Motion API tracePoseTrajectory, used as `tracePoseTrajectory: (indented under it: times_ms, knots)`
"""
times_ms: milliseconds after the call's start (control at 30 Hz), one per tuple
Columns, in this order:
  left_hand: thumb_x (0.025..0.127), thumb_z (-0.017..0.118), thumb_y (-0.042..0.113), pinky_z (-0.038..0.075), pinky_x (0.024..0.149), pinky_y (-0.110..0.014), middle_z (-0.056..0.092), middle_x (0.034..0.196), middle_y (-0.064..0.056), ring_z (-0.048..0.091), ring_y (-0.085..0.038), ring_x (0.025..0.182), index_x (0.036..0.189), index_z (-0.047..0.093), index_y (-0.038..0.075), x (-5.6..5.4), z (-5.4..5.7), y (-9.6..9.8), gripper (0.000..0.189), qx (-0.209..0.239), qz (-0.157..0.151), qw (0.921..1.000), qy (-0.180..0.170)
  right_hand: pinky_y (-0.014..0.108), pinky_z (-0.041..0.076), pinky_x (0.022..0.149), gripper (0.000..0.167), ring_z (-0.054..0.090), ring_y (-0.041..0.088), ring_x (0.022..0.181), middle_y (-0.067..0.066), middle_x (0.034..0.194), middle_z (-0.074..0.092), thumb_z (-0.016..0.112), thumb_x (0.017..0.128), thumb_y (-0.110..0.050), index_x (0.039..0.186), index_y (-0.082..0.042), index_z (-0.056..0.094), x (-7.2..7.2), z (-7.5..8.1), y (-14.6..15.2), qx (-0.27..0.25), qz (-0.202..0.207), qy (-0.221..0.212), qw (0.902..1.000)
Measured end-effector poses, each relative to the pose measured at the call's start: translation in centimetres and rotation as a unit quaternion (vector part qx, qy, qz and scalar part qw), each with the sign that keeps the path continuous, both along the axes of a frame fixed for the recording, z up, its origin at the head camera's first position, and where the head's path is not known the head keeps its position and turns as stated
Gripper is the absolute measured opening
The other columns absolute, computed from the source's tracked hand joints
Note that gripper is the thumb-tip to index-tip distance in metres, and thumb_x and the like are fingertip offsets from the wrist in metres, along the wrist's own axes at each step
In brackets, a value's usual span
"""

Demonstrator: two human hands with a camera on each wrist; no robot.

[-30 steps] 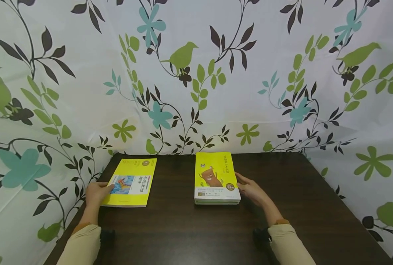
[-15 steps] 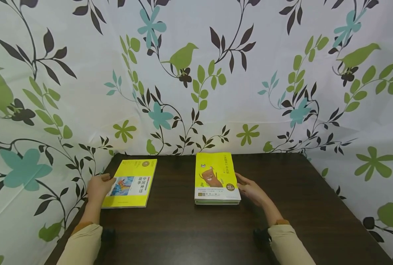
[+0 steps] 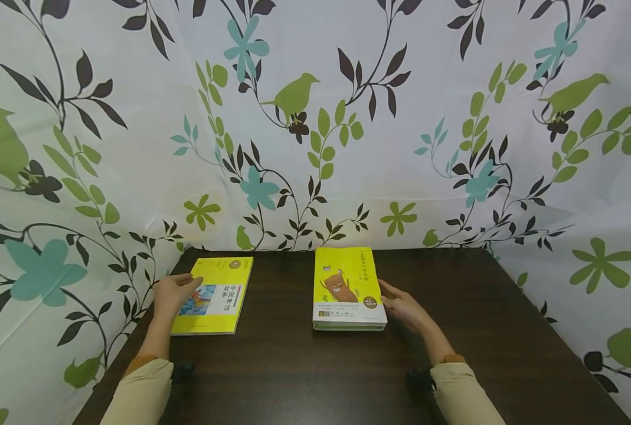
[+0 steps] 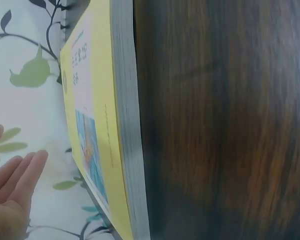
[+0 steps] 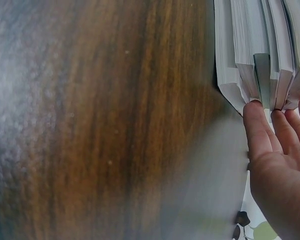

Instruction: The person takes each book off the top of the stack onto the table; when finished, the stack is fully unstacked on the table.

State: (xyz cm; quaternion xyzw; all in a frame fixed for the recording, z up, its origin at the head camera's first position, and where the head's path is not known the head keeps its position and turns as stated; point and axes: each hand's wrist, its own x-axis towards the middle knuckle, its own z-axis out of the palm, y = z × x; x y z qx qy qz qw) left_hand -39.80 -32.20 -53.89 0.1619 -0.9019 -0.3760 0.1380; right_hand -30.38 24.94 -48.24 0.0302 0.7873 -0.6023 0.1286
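Note:
A yellow paperback book (image 3: 224, 322) with a blue picture lies flat at the left of the dark table. Over its left part hovers my left hand (image 3: 173, 293), and the left wrist view shows those fingers (image 4: 27, 177) extended, apart from the cover. Near the middle, a stack of books (image 3: 342, 274) has a yellow cover with a brown cartoon log on top. My right hand (image 3: 404, 308) rests against the right side of this stack. In the right wrist view its straight fingertips (image 5: 254, 106) touch the page edges, where several books (image 5: 262, 60) show.
The dark wooden table (image 3: 283, 378) runs back to a white cloth wall (image 3: 347, 177) printed with leaves, birds and flowers. This cloth also closes in both sides. Bare wood lies between the single book and the stack.
My left hand has lifted off the left edge of the single book and shifted right and farther back over its cover. The right hand and both sets of books stay in place.

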Motion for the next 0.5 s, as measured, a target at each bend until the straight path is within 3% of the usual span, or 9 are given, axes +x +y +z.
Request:
tracePoseTrajectory:
  times_ms: [67,300,400,500]
  knots:
    - [0.086,0.061,0.062,0.044,0.097,-0.054,0.067,0.122,-0.018,0.056,-0.038,0.118,0.132,0.061,0.003,0.3,0.6,0.9,0.074,-0.003,-0.005,1.0000,-0.005,0.052,0.034,0.111,0.059,0.034,0.036,0.143,0.018,0.162,0.018,0.046,0.102,-0.014,0.156,-0.014,0.024,0.0,0.1,0.0,-0.001,0.002,0.001,1.0000]
    - [0.086,0.068,0.053,0.052,0.081,-0.047,0.065,0.120,-0.027,0.064,-0.035,0.098,0.126,0.061,-0.007,5.3,7.9,6.5,0.072,0.044,-0.047,0.9974,-0.031,0.053,0.033,0.112,0.059,0.031,0.036,0.144,0.017,0.162,0.017,0.045,0.102,-0.013,0.156,-0.013,0.023,0.1,0.2,0.0,-0.004,0.005,0.002,1.0000]
    - [0.088,0.067,0.050,0.055,0.080,-0.043,0.070,0.110,-0.025,0.071,-0.031,0.089,0.125,0.062,-0.008,6.4,9.1,7.8,0.069,0.053,-0.062,0.9963,-0.029,0.053,0.033,0.112,0.059,0.030,0.036,0.145,0.017,0.162,0.016,0.045,0.102,-0.013,0.157,-0.013,0.023,0.2,0.2,0.0,-0.002,0.008,0.004,1.0000]
    - [0.090,0.065,0.046,0.057,0.083,-0.039,0.071,0.107,-0.024,0.073,-0.030,0.089,0.126,0.061,-0.009,6.7,9.4,8.7,0.065,0.074,-0.077,0.9939,-0.029,0.053,0.033,0.112,0.059,0.031,0.036,0.144,0.017,0.162,0.016,0.045,0.102,-0.014,0.157,-0.013,0.023,0.2,0.1,0.0,0.000,0.009,0.004,0.9999]
